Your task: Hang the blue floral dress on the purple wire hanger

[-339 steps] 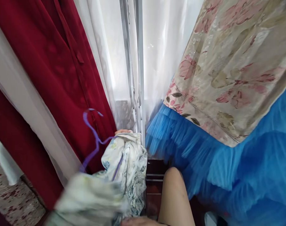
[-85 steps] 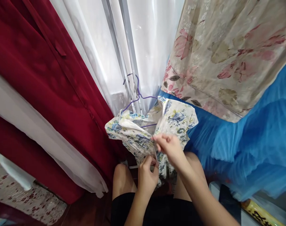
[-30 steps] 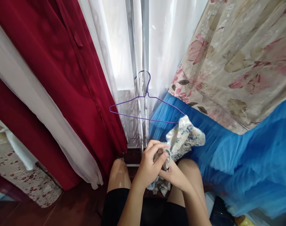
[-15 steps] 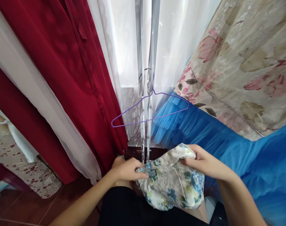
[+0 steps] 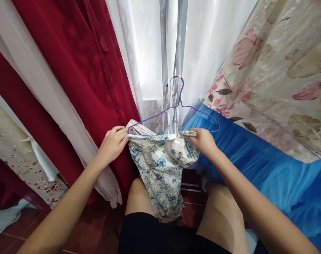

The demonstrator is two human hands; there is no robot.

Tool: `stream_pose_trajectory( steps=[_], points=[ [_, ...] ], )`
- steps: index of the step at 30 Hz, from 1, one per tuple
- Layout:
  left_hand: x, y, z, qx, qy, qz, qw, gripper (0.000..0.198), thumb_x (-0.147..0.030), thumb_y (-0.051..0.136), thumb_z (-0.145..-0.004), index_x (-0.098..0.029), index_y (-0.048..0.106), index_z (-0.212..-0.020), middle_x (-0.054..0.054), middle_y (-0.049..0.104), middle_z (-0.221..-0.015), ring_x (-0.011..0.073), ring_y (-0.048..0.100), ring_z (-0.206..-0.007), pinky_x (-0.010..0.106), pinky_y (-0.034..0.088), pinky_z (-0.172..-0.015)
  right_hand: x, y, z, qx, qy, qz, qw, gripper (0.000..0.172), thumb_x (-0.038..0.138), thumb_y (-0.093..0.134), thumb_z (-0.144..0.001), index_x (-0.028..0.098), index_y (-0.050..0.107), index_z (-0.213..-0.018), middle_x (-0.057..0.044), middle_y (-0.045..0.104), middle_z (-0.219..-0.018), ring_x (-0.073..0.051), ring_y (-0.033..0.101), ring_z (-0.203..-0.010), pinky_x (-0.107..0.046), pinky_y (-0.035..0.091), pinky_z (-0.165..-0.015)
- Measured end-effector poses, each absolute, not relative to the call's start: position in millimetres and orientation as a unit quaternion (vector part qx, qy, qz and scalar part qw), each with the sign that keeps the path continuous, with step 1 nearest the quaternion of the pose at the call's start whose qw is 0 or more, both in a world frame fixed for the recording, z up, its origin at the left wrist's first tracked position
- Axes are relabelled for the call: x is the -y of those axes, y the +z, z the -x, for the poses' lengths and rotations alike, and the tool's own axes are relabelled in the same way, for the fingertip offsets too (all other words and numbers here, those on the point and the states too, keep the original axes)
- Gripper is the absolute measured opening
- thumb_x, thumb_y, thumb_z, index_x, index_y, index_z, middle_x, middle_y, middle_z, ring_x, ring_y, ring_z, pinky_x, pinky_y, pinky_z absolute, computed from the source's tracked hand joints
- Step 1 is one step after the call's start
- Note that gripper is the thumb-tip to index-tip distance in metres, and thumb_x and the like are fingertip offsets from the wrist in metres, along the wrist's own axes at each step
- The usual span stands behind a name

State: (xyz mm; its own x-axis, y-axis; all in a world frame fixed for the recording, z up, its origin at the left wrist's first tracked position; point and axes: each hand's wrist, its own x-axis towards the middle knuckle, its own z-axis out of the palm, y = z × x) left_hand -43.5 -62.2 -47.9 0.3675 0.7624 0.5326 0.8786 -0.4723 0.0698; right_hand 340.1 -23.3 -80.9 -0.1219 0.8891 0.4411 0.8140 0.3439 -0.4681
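Observation:
A floral garment (image 5: 163,158) in white, blue and green hangs unfolded between my hands, its lower end reaching down in front of my knees. My left hand (image 5: 114,143) is closed on its upper left edge, right by the left end of a purple wire hanger (image 5: 155,115). My right hand (image 5: 204,141) pinches the upper right edge, just below the hanger's right arm. The left end of the hanger lies over the garment's top edge; its right end stays outside. The hanger hangs by its hook from a metal chain strip (image 5: 173,91).
Red curtain-like fabric (image 5: 78,70) and pale sheer cloth (image 5: 57,116) hang at left. White curtain fabric (image 5: 147,53) is behind the hanger. Blue tulle (image 5: 237,155) and a rose-print cloth (image 5: 277,88) hang at right. Dark red tiles (image 5: 83,222) cover the floor.
Both hands have risen and spread apart, lifting the garment from my lap to the hanger. The bunched garment now hangs open, its top edge stretched along the hanger's lower bar.

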Motion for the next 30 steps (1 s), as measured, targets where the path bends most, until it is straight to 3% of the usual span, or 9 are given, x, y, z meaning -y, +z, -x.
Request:
stream_pose_trajectory(
  steps=[12,16,19,23,26,28,30],
  points=[
    [78.8,-29.9,57.2,0.502,-0.293,0.795,0.175,0.041,-0.038,0.038,-0.104,-0.024,0.068,-0.128,0.003,0.060,-0.148,0.0318,0.047,-0.140,0.057,0.038,-0.115,48.7,-77.7,-316.8,0.755,-0.019,0.610,0.240,0.021,0.022,0.054,-0.087,0.021,0.074,-0.084,-0.010,0.078,-0.083,-0.026,0.069,-0.078,-0.031,0.025,-0.060],
    [73.3,-1.6,14.7,0.430,-0.339,0.828,0.124,0.039,-0.036,0.033,-0.105,-0.021,0.068,-0.114,0.005,0.041,-0.163,0.0283,0.048,-0.141,0.049,0.039,-0.118,54.2,-78.6,-314.4,0.757,-0.008,0.604,0.250,0.020,0.022,0.054,-0.085,0.021,0.074,-0.082,-0.010,0.078,-0.082,-0.026,0.069,-0.077,-0.031,0.026,-0.059],
    [50.4,4.3,-26.7,0.381,-0.383,0.840,0.052,0.038,-0.036,0.032,-0.106,-0.019,0.066,-0.104,0.011,0.050,-0.157,0.0255,0.052,-0.139,0.042,0.042,-0.115,57.2,-82.8,-315.3,0.755,0.008,0.599,0.267,0.020,0.020,0.054,-0.084,0.021,0.074,-0.082,-0.009,0.077,-0.079,-0.025,0.068,-0.074,-0.030,0.028,-0.059],
    [16.5,-8.0,-66.8,0.377,-0.478,0.790,0.066,0.027,-0.034,0.041,-0.104,-0.019,0.064,-0.105,0.011,0.070,-0.124,0.0237,0.065,-0.117,0.037,0.049,-0.102,62.5,-90.5,-323.7,0.758,0.051,0.562,0.328,0.023,0.018,0.055,-0.081,0.020,0.077,-0.087,-0.007,0.077,-0.077,-0.024,0.069,-0.073,-0.028,0.037,-0.061],
    [6.4,-18.6,-77.1,0.405,-0.488,0.770,0.080,0.022,-0.034,0.049,-0.101,-0.020,0.065,-0.107,0.006,0.072,-0.101,0.0223,0.068,-0.095,0.033,0.050,-0.086,68.9,-98.1,-340.0,0.751,0.071,0.493,0.434,0.041,0.017,0.055,-0.080,0.020,0.077,-0.114,-0.005,0.078,-0.084,-0.020,0.067,-0.071,-0.028,0.045,-0.066],
    [7.4,-22.8,-77.2,0.406,-0.483,0.771,0.082,0.022,-0.033,0.050,-0.100,-0.020,0.066,-0.102,0.005,0.072,-0.096,0.0218,0.068,-0.089,0.032,0.049,-0.083,71.7,-101.5,-357.2,0.696,0.018,0.477,0.537,0.058,0.020,0.056,-0.082,0.018,0.064,-0.139,-0.005,0.076,-0.085,-0.019,0.062,-0.066,-0.029,0.047,-0.065],
    [12.1,-23.4,-75.3,0.402,-0.481,0.775,0.083,0.024,-0.033,0.049,-0.101,-0.019,0.068,-0.097,0.006,0.073,-0.093,0.0216,0.068,-0.088,0.031,0.048,-0.082,70.7,-99.8,-378.4,0.620,-0.053,0.498,0.605,0.068,0.025,0.056,-0.085,0.015,0.051,-0.152,-0.004,0.073,-0.080,-0.018,0.056,-0.061,-0.030,0.046,-0.062]
  ],
)
